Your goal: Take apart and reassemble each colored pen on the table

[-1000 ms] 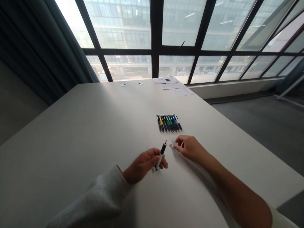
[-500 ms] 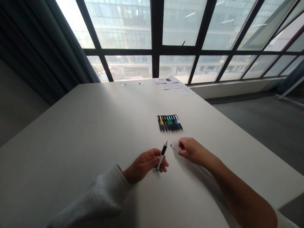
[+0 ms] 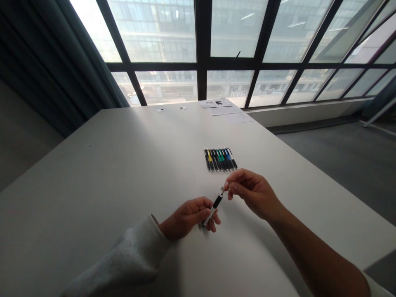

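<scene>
A white pen with a black grip is held in my left hand, its tip end tilted up and to the right. My right hand pinches a small pen tip piece between thumb and fingertips, right at the upper end of the pen. Whether the piece touches the pen is too small to tell. Beyond both hands lies a row of several pens, mostly black, with yellow, green, blue and white parts, side by side on the white table.
Printed papers lie at the far edge of the table, near the windows. Left of them are two small white items with dark marks. A dark curtain hangs at the left.
My right hand has moved left to the pen's tip and taken hold of the small piece that lay on the table. The pen in my left hand has tilted slightly more to the right.
</scene>
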A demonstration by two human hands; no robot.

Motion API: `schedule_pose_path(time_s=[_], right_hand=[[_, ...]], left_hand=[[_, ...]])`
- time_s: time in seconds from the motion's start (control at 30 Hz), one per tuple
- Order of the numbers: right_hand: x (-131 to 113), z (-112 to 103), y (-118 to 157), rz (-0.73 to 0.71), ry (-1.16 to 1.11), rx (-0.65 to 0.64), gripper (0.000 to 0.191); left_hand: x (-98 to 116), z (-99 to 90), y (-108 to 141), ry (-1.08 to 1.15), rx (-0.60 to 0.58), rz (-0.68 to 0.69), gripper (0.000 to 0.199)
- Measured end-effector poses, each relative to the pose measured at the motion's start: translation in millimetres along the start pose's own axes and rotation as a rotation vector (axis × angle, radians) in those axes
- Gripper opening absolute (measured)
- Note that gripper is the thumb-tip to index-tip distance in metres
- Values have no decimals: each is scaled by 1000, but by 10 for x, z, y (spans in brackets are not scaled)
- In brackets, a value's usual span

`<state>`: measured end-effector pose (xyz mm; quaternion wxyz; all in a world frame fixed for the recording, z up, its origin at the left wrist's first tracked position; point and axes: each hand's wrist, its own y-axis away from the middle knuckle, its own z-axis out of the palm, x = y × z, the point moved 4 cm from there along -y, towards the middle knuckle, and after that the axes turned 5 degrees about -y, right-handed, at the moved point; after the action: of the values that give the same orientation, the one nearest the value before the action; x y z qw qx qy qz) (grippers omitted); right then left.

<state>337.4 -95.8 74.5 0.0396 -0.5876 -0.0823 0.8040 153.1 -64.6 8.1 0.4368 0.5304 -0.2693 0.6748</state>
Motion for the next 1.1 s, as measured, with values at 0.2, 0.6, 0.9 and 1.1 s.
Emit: schedule_pose_path(time_s=[0.2,0.6,0.9,1.1], right_hand=[[-20,9,9,-31,2,5,14],[-32,18,25,-16,80,2,12],[-38,48,46,10,94,-57,12],[-65,21,54,-20,154,-91,9]], left_hand=[[-2,-4,3,-4,-10,-5,29],[-2,3,-6,-3,-18,-6,30],[11,3,-1,-23,-13,-13,29],[3,7,-2,-20,-3,-27,31]])
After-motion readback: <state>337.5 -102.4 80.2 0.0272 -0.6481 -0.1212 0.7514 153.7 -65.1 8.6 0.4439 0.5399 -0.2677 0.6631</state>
